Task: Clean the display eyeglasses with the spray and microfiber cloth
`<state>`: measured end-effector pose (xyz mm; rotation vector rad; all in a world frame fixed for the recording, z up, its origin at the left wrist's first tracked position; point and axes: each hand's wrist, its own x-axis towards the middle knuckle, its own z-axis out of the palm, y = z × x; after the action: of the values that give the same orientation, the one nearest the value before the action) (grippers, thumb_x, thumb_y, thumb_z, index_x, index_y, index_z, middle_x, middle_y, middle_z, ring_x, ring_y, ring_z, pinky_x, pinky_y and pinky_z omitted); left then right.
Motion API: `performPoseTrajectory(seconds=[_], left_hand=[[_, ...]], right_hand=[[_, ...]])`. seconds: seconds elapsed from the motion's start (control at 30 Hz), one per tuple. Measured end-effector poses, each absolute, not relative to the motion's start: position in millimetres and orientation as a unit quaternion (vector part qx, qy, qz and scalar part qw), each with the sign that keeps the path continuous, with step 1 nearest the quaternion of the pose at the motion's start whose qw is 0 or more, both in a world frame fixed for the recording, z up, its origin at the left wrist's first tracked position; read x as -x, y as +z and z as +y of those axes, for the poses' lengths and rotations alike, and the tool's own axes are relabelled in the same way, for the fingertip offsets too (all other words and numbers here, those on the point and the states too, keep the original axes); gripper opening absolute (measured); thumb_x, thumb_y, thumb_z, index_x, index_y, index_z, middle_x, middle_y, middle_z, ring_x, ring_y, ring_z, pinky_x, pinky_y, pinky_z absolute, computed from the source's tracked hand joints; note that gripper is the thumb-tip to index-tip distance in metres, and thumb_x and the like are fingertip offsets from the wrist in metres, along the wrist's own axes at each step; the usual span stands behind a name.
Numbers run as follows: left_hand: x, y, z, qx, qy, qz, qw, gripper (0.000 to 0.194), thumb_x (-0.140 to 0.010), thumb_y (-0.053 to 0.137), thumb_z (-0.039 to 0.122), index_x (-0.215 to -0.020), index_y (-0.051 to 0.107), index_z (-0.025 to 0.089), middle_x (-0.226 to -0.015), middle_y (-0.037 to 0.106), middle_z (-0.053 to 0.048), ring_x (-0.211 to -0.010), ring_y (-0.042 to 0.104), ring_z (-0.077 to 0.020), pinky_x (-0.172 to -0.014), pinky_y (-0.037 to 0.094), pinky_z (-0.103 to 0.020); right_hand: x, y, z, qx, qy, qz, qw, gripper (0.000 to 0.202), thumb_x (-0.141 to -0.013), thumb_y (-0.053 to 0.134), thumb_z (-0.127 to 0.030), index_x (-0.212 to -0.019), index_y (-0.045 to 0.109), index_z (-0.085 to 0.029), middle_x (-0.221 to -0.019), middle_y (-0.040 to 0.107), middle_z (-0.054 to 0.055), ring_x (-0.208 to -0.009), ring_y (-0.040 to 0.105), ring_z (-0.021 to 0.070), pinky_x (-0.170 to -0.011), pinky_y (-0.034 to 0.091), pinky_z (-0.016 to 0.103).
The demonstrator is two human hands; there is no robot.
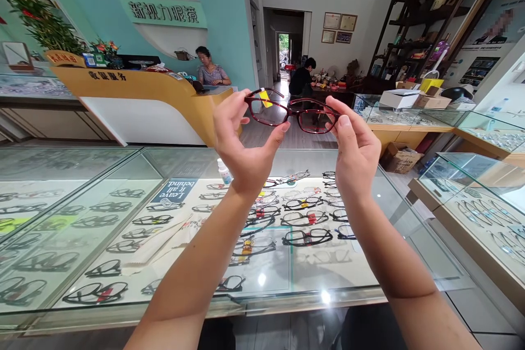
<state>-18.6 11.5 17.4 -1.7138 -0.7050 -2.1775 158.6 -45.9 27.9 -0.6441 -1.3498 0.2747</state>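
Both hands hold up a pair of dark red eyeglasses (289,111) above the glass showcase, lenses level at about chest height. A yellow tag (266,99) shows at the left lens. My left hand (246,139) has its fingers at the left hinge and its thumb by the lower rim near the bridge. With thumb and fingers, my right hand (356,139) pinches the right end of the frame. Below the hands, several rows of eyeglasses (307,237) lie inside the showcase (262,299). A white bottle (224,171) stands behind my left wrist.
A folded pale cloth (164,240) lies at the left of the showcase. Beyond is a yellow and white counter (164,115) with a seated person (212,72). Another person (302,81) works at a cluttered desk. More glass cases (484,202) stand right.
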Motion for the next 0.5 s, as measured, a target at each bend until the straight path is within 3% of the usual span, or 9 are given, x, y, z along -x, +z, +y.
performPoseTrajectory(seconds=[0.2, 0.5], left_hand=[[21.1, 13.6, 17.5, 0.612, -0.744, -0.245, 0.105, 0.077, -0.093, 0.078, 0.068, -0.155, 0.048, 0.035, -0.152, 0.060, -0.013, -0.149, 0.061, -0.0379, -0.121, 0.054, -0.062], [20.6, 14.5, 18.6, 0.621, -0.741, -0.231, 0.108, 0.072, -0.096, 0.076, 0.069, -0.153, 0.050, 0.033, -0.146, 0.063, -0.013, -0.146, 0.065, -0.0363, -0.122, 0.055, -0.059]], right_hand=[[-160.6, 29.7, -44.2, 0.296, 0.145, -0.615, 0.716, 0.048, -0.112, 0.051, -0.058, -0.144, 0.075, -0.033, -0.152, 0.074, 0.008, -0.142, 0.072, 0.0283, -0.121, 0.060, 0.051], [-161.4, 33.2, -45.7, 0.280, 0.208, -0.611, 0.711, 0.046, -0.109, 0.053, -0.059, -0.138, 0.077, -0.032, -0.149, 0.077, 0.007, -0.138, 0.074, 0.0300, -0.117, 0.063, 0.054]])
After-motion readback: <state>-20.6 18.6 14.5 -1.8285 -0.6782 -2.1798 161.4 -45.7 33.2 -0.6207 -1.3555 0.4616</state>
